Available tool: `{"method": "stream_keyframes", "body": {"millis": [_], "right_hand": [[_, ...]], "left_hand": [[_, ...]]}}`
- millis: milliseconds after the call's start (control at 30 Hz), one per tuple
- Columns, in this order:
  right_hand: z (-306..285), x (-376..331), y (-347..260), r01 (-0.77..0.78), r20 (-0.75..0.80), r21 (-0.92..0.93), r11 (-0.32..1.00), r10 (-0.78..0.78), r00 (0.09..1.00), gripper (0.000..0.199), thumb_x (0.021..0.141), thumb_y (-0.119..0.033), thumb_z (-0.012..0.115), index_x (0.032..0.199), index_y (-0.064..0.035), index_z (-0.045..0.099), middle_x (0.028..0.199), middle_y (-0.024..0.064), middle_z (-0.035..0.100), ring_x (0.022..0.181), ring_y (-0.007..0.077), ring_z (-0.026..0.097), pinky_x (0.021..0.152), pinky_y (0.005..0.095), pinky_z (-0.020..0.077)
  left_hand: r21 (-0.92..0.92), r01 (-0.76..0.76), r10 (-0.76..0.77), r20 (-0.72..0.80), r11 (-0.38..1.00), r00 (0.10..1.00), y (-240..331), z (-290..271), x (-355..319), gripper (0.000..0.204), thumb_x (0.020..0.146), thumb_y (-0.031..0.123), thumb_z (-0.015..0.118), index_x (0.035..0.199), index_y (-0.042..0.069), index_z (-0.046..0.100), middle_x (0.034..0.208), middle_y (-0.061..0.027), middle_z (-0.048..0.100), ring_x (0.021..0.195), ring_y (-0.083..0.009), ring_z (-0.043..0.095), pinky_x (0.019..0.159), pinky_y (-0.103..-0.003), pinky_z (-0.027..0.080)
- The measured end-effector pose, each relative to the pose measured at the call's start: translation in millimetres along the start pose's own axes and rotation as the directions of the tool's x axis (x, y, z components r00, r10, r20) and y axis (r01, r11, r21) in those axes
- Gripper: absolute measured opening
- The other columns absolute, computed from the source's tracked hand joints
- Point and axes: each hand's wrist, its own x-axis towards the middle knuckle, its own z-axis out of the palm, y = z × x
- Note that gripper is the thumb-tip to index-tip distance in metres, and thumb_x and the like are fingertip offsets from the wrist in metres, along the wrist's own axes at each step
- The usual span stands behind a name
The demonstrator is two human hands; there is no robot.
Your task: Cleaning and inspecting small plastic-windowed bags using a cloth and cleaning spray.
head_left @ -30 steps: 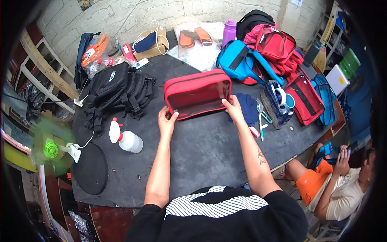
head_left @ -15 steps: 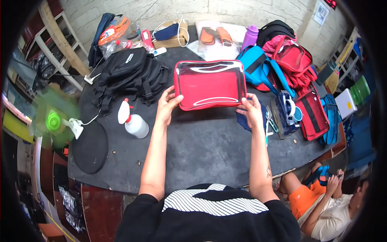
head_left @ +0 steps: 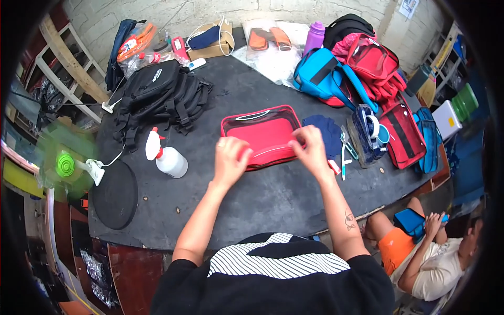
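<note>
You are looking down at a dark counter [head_left: 273, 199] with both your bare forearms reaching forward from the lower edge. A flat red pouch [head_left: 262, 134] with a clear rim lies near the middle of the counter, just ahead of you. Your left hand [head_left: 230, 160] rests on the pouch's near left edge, fingers curled down onto it. Your right hand [head_left: 311, 151] is at the pouch's near right corner, fingers pinched closed on its edge. Just right of that hand lies a dark blue cloth [head_left: 326, 132], touching the pouch's right side. To the left of the pouch stands a white spray bottle [head_left: 167, 157] with a red nozzle, and behind it a black backpack [head_left: 157, 97]. Further right are a blue bag [head_left: 328, 79] and a red bag [head_left: 404, 136]. At the lower right, off the counter, another person in orange shorts [head_left: 396, 249] sits.
</note>
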Motion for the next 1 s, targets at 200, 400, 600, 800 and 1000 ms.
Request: {"method": "stream_keyframes", "body": {"millis": [200, 400, 600, 800, 1000], "right_hand": [[31, -19, -20, 0.317, 0.326, -0.317, 0.894, -0.211, 0.921, 0.049, 0.063, -0.014, 0.076, 0.108, -0.0099, 0.057, 0.104, 0.0098, 0.051, 0.102, 0.0304, 0.045, 0.087, 0.0442, 0.0356], [18, -6, -30, 0.337, 0.243, -0.194, 0.921, -0.288, 0.926, 0.024, 0.070, -0.005, 0.068, 0.093, -0.0079, 0.059, 0.087, 0.0063, 0.052, 0.086, 0.0268, 0.051, 0.077, 0.0401, 0.0373], [-16, 25, -67, 0.307, 0.263, -0.015, 0.951, -0.293, 0.919, 0.014, 0.070, -0.007, 0.071, 0.079, -0.0059, 0.060, 0.078, 0.0067, 0.051, 0.078, 0.0264, 0.050, 0.071, 0.0371, 0.0373], [-43, 32, -89, 0.383, 0.451, 0.332, 0.862, -0.501, 0.739, 0.014, 0.072, -0.010, 0.073, 0.080, -0.0061, 0.062, 0.075, 0.0045, 0.049, 0.074, 0.0230, 0.048, 0.068, 0.0348, 0.0362], [-60, 39, -89, 0.453, 0.476, 0.117, 0.884, -0.450, 0.755, 0.017, 0.077, -0.018, 0.072, 0.088, -0.0082, 0.064, 0.080, 0.0052, 0.054, 0.079, 0.0237, 0.052, 0.074, 0.0338, 0.0368]], "left_hand": [[0.084, -0.088, 0.066, 0.236, 0.993, 0.969, 22, 12, 1, 0.033, 0.067, 0.019, 0.078, 0.093, 0.006, 0.063, 0.088, -0.0081, 0.055, 0.087, -0.0282, 0.053, 0.078, -0.040, 0.041], [0.079, -0.212, 0.199, 0.140, 0.974, 0.970, 46, -14, 13, 0.025, 0.069, 0.009, 0.072, 0.092, 0.006, 0.064, 0.082, -0.0062, 0.055, 0.081, -0.0248, 0.053, 0.074, -0.038, 0.040], [0.084, -0.178, 0.167, 0.127, 0.980, 0.978, 55, -44, 40, 0.016, 0.072, 0.019, 0.072, 0.080, 0.008, 0.063, 0.078, -0.0039, 0.054, 0.077, -0.0247, 0.052, 0.070, -0.038, 0.041], [-0.291, -0.313, 0.390, 0.261, 0.904, 0.883, 50, -73, 60, 0.023, 0.067, 0.027, 0.078, 0.068, 0.009, 0.063, 0.066, -0.0009, 0.054, 0.065, -0.0197, 0.048, 0.063, -0.032, 0.041], [-0.386, -0.165, 0.281, 0.266, 0.908, 0.922, 42, -68, 65, 0.019, 0.071, 0.019, 0.075, 0.069, 0.006, 0.062, 0.068, -0.0034, 0.055, 0.064, -0.0204, 0.048, 0.059, -0.033, 0.039]]}}
